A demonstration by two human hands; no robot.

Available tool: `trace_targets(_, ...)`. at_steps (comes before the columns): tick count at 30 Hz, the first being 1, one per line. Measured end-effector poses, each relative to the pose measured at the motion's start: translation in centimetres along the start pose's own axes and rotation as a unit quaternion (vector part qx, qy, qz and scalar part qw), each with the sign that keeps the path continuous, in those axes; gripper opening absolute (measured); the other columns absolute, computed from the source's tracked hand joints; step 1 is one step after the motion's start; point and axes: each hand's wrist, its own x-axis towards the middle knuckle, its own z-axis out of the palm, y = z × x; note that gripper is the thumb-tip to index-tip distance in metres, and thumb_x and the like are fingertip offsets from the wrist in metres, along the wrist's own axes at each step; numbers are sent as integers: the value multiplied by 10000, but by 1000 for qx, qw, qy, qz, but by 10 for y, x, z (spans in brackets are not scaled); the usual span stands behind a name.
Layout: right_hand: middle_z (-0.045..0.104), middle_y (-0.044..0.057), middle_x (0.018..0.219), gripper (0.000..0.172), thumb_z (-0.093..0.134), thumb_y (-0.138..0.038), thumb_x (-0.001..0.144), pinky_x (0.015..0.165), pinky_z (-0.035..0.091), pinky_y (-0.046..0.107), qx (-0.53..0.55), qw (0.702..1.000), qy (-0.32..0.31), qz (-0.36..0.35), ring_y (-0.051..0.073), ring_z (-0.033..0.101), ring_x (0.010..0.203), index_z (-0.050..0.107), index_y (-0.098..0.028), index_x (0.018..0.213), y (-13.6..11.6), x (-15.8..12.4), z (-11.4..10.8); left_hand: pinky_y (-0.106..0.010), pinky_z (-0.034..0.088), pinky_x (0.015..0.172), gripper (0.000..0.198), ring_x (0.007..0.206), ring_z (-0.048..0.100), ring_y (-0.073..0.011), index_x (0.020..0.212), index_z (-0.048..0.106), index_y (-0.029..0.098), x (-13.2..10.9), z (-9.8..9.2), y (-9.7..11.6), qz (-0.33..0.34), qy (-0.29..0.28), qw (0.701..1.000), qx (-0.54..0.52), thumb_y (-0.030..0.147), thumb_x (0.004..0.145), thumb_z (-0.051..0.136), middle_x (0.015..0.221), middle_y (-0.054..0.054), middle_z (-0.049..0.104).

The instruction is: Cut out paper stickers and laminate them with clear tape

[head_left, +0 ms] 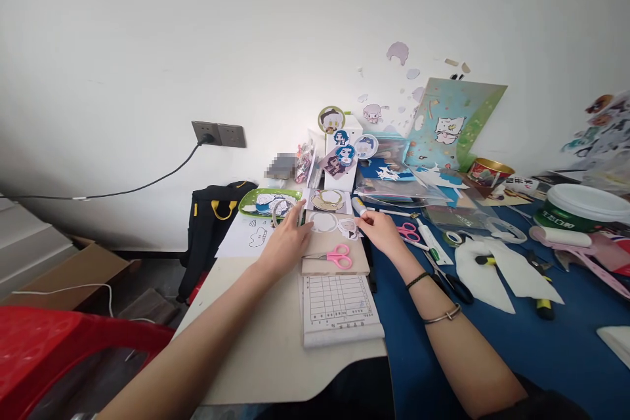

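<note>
Both forearms cross a beige-and-blue tabletop (256, 341) below a white wall (147, 46). Beyond the pink scissors (333, 254), the left hand (288, 239) rests with fingers (300, 211) outstretched beside a cut-out sheet (323, 222). Whether the right hand (381, 233) grips anything cannot be told. Nearer than the scissors, the ruled pad (339, 305) has unreadable print.

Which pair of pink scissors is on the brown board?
The pink scissors nearer the left hand lie on the brown board; the other pink pair rests on the blue cloth beside the right hand.
</note>
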Motion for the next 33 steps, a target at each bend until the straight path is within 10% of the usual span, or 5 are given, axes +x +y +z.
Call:
trace_targets(10,636,31,768,141,525,-266,836,630,407,264,86,982,20,-165,159,544,673,638,-193,792,-48,-26,11,-402,552,780,372,1191,518,-298,1070,639,232,-1,-24,15,13,152,981,-119,47,885,375,1504,-103,219)
trace_targets(13,655,39,886,137,522,-283,867,700,450,285,199,961,21,-191,170,578,771,622,-216,933,-65,-37,15,-406,529,848,354,1326,364,-332,1078,634,272,-6,-39,34,47,181,966,-176,59,889,425,1536,-49,176)
trace_targets(24,621,19,986,224,635,-343,810,740,501,304,403,907,-35,-115,173,606,847,608,-294,1028,-73,-47,25,-422,516,916,607,1236,487,-292,1415,197,360,-18,-27,54,96,90,969,-211,105,914,427,1555,-100,-100)
trace_targets(28,620,-2,794,186,672,-314,777,685,515,297,465,882,-36,-71,166,632,758,628,-256,948,-71,-42,25,-339,567,795,720,1154,550,-240,1442,68,360,-15,-26,52,96,122,952,-263,138,897,483,1544,-139,-6)
trace_targets(33,648,-26,721,253,729,-298,702,611,507,285,588,806,67,-16,131,619,597,597,-228,906,-53,-23,-2,-340,552,756,290,959,599,-198,1164,486,202,-3,-24,23,55,205,965,-154,169,877,515,1130,-107,551)
